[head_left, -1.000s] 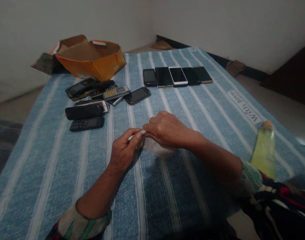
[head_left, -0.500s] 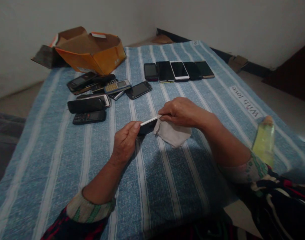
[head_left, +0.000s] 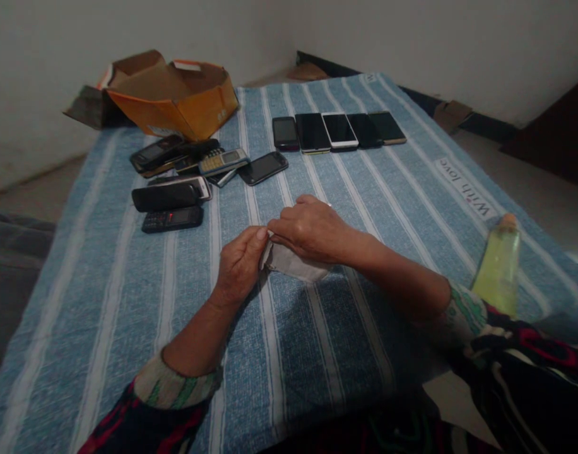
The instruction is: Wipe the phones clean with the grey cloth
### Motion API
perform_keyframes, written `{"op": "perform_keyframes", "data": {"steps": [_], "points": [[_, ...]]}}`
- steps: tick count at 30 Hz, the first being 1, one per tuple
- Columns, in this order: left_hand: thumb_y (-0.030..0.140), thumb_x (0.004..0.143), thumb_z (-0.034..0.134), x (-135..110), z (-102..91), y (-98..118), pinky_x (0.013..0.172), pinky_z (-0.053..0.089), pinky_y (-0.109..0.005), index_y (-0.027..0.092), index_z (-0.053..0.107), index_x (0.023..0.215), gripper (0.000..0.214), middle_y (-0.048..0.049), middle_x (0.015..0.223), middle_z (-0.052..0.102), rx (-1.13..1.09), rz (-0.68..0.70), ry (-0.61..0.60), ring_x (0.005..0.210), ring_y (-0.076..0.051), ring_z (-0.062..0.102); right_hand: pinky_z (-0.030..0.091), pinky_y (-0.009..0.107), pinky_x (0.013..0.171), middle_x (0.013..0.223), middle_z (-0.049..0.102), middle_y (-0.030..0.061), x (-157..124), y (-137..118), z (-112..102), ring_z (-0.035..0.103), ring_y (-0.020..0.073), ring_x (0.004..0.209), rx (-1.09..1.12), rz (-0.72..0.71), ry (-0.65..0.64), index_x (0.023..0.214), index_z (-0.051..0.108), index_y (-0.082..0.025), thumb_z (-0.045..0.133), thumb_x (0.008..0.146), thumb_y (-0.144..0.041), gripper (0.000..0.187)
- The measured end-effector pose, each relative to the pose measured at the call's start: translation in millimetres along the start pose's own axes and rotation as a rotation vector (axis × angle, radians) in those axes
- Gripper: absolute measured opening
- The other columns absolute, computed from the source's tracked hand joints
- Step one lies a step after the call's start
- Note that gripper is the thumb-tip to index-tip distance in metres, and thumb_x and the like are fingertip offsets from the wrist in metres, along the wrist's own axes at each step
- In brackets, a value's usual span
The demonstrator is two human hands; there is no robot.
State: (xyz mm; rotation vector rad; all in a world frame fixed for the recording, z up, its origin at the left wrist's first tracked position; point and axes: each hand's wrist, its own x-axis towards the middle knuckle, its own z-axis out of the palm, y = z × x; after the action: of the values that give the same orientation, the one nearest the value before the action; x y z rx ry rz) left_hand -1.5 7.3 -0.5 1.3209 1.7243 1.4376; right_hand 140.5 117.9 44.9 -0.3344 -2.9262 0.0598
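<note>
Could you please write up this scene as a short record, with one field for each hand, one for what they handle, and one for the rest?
Left hand: gripping the edge of the white cloth
Right hand: closed over the same cloth
Handled: white cloth, folded between the hands; anything inside is hidden
Rest: blue striped sheet; row of five smartphones; heap of mobile phones; orange cardboard box; green bottle

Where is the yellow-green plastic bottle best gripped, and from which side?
Around its middle, from the near side, with the right hand once it leaves the white cloth. The yellow-green plastic bottle appears to stand nearly upright on the striped blue cloth, and its smooth round body narrows toward the cap, so a wrap grip probably suits it.
</note>
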Motion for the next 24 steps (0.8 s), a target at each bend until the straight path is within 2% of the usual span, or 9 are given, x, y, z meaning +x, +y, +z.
{"op": "perform_keyframes", "data": {"steps": [4, 8, 12, 20, 24], "points": [[0.046, 0.094, 0.053, 1.1, 0.2, -0.6, 0.064, 0.044, -0.029, 0.021, 0.069, 0.083, 0.032, -0.0004, 0.070, 0.060, -0.026, 0.009, 0.002, 0.067, -0.017, 0.053, 0.029, 0.034, 0.079, 0.088, 0.069, 0.0060, -0.5, 10.5, -8.4, 0.053, 0.0167, 0.076, 0.033, 0.003, -0.042, 0.100, 0.069, -0.016, 0.045, 0.104, -0.029, 0.028], [0.050, 0.092, 0.056, 2.3, 0.0, -4.1, 0.067, 0.046, -0.030, 0.020, 0.071, 0.082, 0.035, -0.0015, 0.073, 0.063, -0.055, -0.017, 0.029, 0.069, -0.018, 0.056, 0.028, 0.030, 0.071, 0.084, 0.069, 0.0045, -4.1, 26.9, -23.4, 0.054, 0.0155, 0.073, 0.078, 0.044, -0.128, 0.091, 0.071, -0.017, 0.051, 0.101, -0.027, 0.025], [0.052, 0.089, 0.061, 3.5, -0.2, -6.9, 0.065, 0.047, -0.029, 0.019, 0.070, 0.077, 0.036, -0.0015, 0.071, 0.063, -0.104, -0.047, 0.066, 0.067, -0.017, 0.056, 0.028, 0.028, 0.067, 0.082, 0.069, 0.0029, -9.5, 43.2, -31.2, 0.055, 0.0139, 0.073, 0.187, 0.071, -0.149, 0.091, 0.073, -0.017, 0.053, 0.097, -0.022, 0.021], [0.045, 0.081, 0.072, 6.2, 5.5, -6.5, 0.064, 0.053, -0.029, 0.017, 0.069, 0.076, 0.029, -0.0017, 0.069, 0.063, -0.330, -0.155, 0.188, 0.075, -0.020, 0.063, 0.031, 0.026, 0.068, 0.073, 0.066, -0.0032, -17.4, 71.0, -25.9, 0.053, 0.0111, 0.068, 0.487, 0.085, -0.074, 0.090, 0.075, -0.018, 0.058, 0.088, -0.019, 0.017], [0.043, 0.079, 0.075, 7.9, 6.3, -8.1, 0.065, 0.054, -0.029, 0.017, 0.067, 0.075, 0.028, -0.0012, 0.068, 0.064, -0.391, -0.190, 0.220, 0.076, -0.020, 0.065, 0.035, 0.025, 0.068, 0.073, 0.067, -0.0032, -19.6, 80.0, -20.1, 0.057, 0.0115, 0.070, 0.657, 0.115, -0.047, 0.091, 0.075, -0.016, 0.059, 0.087, -0.022, 0.018]]}}
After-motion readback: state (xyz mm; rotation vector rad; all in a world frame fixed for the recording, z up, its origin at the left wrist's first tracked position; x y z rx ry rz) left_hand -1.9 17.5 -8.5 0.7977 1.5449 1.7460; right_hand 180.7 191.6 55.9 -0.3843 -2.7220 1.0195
